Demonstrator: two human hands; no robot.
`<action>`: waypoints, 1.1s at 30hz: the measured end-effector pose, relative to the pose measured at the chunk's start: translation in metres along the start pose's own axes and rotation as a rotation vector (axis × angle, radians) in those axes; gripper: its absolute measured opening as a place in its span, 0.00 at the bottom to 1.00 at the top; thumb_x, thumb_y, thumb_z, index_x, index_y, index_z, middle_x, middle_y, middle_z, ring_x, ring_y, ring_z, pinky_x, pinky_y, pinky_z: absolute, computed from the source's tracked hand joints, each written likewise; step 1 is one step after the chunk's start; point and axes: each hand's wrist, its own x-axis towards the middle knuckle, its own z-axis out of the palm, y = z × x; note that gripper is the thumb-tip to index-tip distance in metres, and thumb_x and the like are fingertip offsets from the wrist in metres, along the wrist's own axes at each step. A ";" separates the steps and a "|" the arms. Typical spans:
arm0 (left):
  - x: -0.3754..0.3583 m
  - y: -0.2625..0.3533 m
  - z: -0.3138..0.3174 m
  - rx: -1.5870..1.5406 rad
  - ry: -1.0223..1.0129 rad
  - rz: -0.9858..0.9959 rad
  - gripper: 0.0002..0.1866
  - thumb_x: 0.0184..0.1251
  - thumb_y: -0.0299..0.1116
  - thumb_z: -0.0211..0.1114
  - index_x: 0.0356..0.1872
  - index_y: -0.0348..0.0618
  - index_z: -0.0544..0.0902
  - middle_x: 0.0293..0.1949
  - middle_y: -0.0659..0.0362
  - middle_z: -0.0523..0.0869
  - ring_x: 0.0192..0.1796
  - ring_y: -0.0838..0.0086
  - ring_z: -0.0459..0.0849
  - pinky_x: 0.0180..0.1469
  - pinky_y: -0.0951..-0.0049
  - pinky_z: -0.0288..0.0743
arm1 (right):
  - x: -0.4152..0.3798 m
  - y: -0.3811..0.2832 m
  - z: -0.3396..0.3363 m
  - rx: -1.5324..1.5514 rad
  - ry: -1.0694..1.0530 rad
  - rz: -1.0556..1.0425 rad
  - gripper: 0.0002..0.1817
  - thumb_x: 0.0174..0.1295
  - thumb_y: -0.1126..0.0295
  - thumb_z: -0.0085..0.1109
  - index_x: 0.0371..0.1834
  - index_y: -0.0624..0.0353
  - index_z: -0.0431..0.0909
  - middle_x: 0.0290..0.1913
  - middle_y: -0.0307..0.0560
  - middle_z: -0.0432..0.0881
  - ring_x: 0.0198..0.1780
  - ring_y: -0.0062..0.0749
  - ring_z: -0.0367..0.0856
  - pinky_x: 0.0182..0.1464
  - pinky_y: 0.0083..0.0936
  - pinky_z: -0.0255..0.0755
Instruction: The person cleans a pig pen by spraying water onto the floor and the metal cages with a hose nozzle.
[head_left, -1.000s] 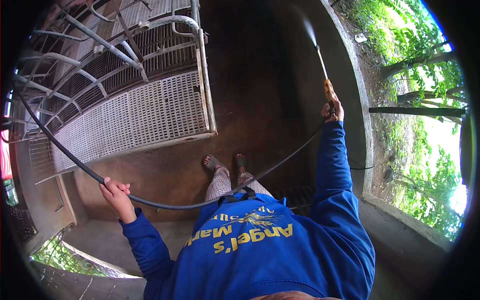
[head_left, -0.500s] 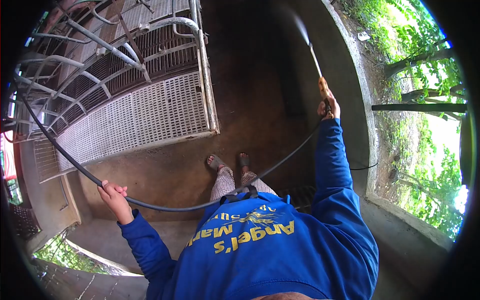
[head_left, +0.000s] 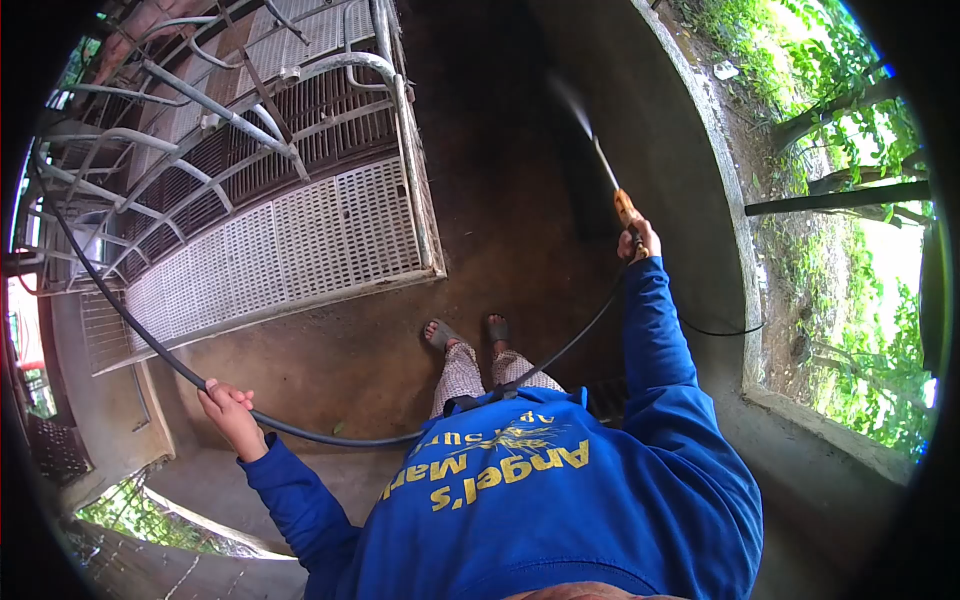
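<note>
My right hand [head_left: 640,241] is wrapped round the grip of a pressure washer gun [head_left: 626,207] with an orange-yellow body. Its thin metal lance points up and away, and a white water spray [head_left: 570,100] leaves the tip toward the dark floor beside the low wall. At the left, my left hand [head_left: 228,403] is closed round a dark hose [head_left: 340,440]. From there the hose crosses in front of my waist and rises toward the gun on one side; on the other it runs up to the metal bars at far left.
A raised pen with white slatted plastic flooring [head_left: 290,240] and metal pipe rails [head_left: 405,150] stands at the left. The low concrete wall [head_left: 735,230] borders the right, with greenery [head_left: 840,300] beyond. My sandalled feet [head_left: 440,335] stand on brown wet-looking concrete [head_left: 330,350].
My right hand and the gun have moved left and closer to my body, with the spray shifting the same way. My left hand keeps hold of the hose, slightly lower in view.
</note>
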 end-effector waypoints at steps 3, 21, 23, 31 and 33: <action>-0.005 0.009 0.004 0.001 0.016 0.003 0.11 0.65 0.37 0.41 0.29 0.41 0.64 0.15 0.64 0.63 0.14 0.82 0.60 0.21 0.80 0.68 | 0.000 -0.010 -0.016 0.050 -0.084 -0.004 0.24 0.56 0.59 0.42 0.56 0.52 0.61 0.10 0.38 0.63 0.08 0.24 0.58 0.13 0.23 0.57; -0.002 0.025 0.022 0.018 0.001 0.041 0.11 0.64 0.37 0.43 0.27 0.40 0.65 0.15 0.63 0.63 0.14 0.80 0.62 0.20 0.79 0.69 | -0.055 0.057 -0.142 0.247 0.034 0.355 0.11 0.54 0.58 0.41 0.36 0.48 0.67 0.09 0.32 0.62 0.08 0.22 0.55 0.15 0.23 0.51; -0.002 0.024 0.020 0.017 0.010 0.033 0.11 0.64 0.37 0.43 0.27 0.41 0.65 0.16 0.63 0.64 0.14 0.80 0.62 0.20 0.79 0.69 | -0.050 0.063 -0.146 0.261 0.012 0.355 0.12 0.54 0.58 0.41 0.37 0.48 0.67 0.09 0.32 0.62 0.08 0.22 0.55 0.14 0.22 0.50; 0.001 0.021 0.014 0.002 -0.025 0.062 0.12 0.65 0.40 0.42 0.31 0.41 0.67 0.15 0.65 0.63 0.13 0.82 0.61 0.19 0.80 0.68 | -0.037 0.075 -0.117 0.251 -0.109 0.363 0.21 0.53 0.60 0.41 0.53 0.47 0.64 0.09 0.35 0.61 0.08 0.23 0.55 0.14 0.22 0.52; 0.000 0.026 0.013 0.002 -0.019 0.073 0.12 0.65 0.39 0.42 0.29 0.41 0.66 0.14 0.64 0.63 0.13 0.81 0.61 0.18 0.79 0.69 | -0.040 0.069 -0.096 0.190 -0.181 0.314 0.22 0.53 0.61 0.41 0.54 0.48 0.64 0.09 0.36 0.61 0.07 0.23 0.55 0.13 0.23 0.54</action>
